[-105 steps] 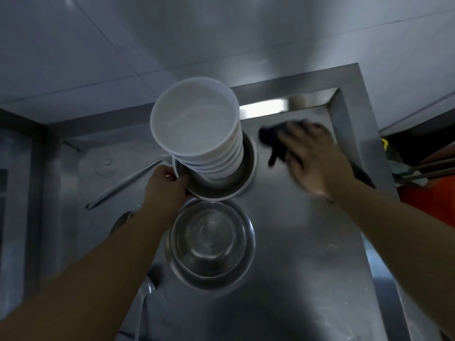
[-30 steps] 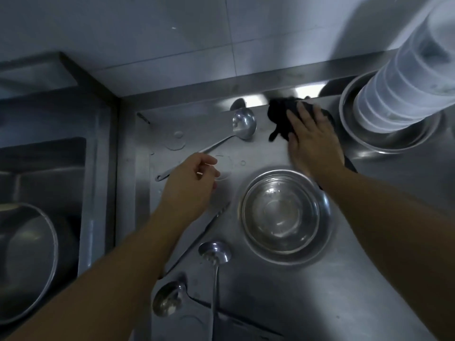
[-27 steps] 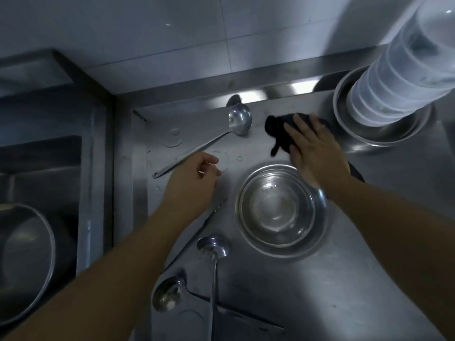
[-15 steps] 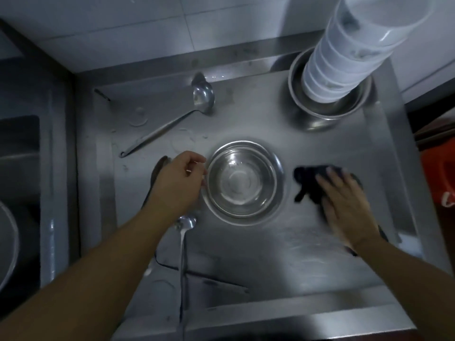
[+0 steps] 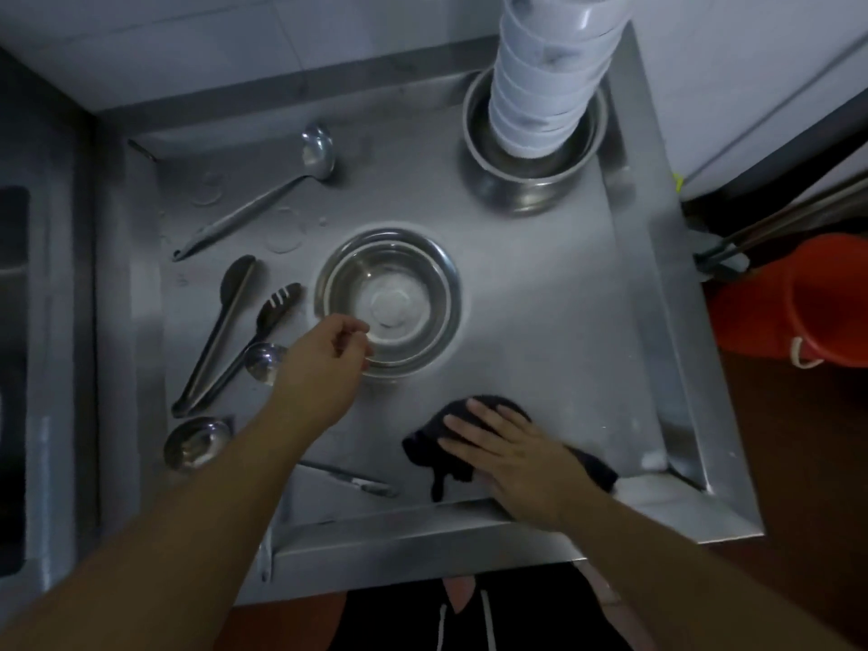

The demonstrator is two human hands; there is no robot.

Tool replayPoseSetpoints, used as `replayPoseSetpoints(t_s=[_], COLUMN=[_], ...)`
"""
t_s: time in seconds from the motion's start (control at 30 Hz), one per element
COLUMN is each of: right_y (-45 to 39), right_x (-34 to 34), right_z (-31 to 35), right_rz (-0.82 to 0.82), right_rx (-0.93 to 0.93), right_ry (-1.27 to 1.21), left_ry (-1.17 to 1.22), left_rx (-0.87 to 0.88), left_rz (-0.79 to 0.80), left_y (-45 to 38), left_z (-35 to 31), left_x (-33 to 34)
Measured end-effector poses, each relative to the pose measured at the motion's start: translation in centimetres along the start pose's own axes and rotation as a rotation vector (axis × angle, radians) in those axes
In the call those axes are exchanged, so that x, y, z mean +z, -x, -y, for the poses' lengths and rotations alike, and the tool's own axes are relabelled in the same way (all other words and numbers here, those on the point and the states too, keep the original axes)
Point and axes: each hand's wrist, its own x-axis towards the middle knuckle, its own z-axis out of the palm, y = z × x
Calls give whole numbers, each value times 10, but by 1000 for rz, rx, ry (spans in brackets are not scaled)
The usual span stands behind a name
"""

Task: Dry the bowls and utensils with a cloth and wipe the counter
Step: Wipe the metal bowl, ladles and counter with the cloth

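Cloth: black cloth (image 5: 451,446) lies flat on the steel desk (image 5: 554,321) near its front edge, to the right of centre, pinned under the right hand (image 5: 512,458).
Right hand: fingers spread straight and pressing down on the cloth, palm over its right part; a wiping posture, not a grip.
Left hand: left hand (image 5: 321,364) sits at the near-left rim of the empty steel bowl (image 5: 390,298), fingers curled with thumb and fingertips at the rim; it looks like a pinch on the rim, though the contact itself is hard to see.
Bowls: the single steel bowl stands upright mid-desk; a stack of white bowls (image 5: 549,82) sits nested in a second steel bowl (image 5: 526,180) in the far right corner.
Utensils: ladle (image 5: 263,199) at the far left; dark tongs (image 5: 220,326) and a slotted spoon (image 5: 249,345) side by side nearer; a small ladle (image 5: 197,441) and a knife (image 5: 352,481) towards the front.
Done, as judged: the right half of the desk looks matte and streak-free, so wiping there seems well along.
Left, as judged: water rings and droplets (image 5: 282,227) show by the ladle, so the left side is unwiped; whether the bowls and utensils are dry cannot be told.
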Motion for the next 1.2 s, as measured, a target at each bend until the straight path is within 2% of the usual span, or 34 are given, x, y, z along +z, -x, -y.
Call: replayPoseSetpoints(t_s=[0.07,0.2,0.37,0.47,0.57,0.63,0.8,0.97,1.03,1.13,1.2], right_y=[31,64,43,64,91,104,101,63,38,-13,-53], right_x=[-7,-34,-31,-28,-27,-29,-53,-64,-69,-69,-62], right_z=[-41,-94,-50,-29,-30,-37,-29,2,19,55,87], right_rz=[-12,6,-93,-10,299,375,374,375,323,231,278], right_rx=[102,510,886,817,640,550,507,738,787,756,747], right_ry=[46,99,-71,-39,55,41,59,45,68,-71,-265], left_ry=[-2,-52,-150,-222,-240,-254,-317,-428,-448,-459,-468], left_rx=[-6,-3,31,29,15,5,-42,-76,-72,-62,-66], left_rz=[-2,18,53,80,80,81,119,138,140,145,159], left_y=[8,20,41,57,74,86,116,135,137,137,135], left_z=[-1,-5,-8,-11,-8,-3,22,55,67,87,102], left_x=[8,24,37,36,29,19,-8,-27,-35,-49,-59])
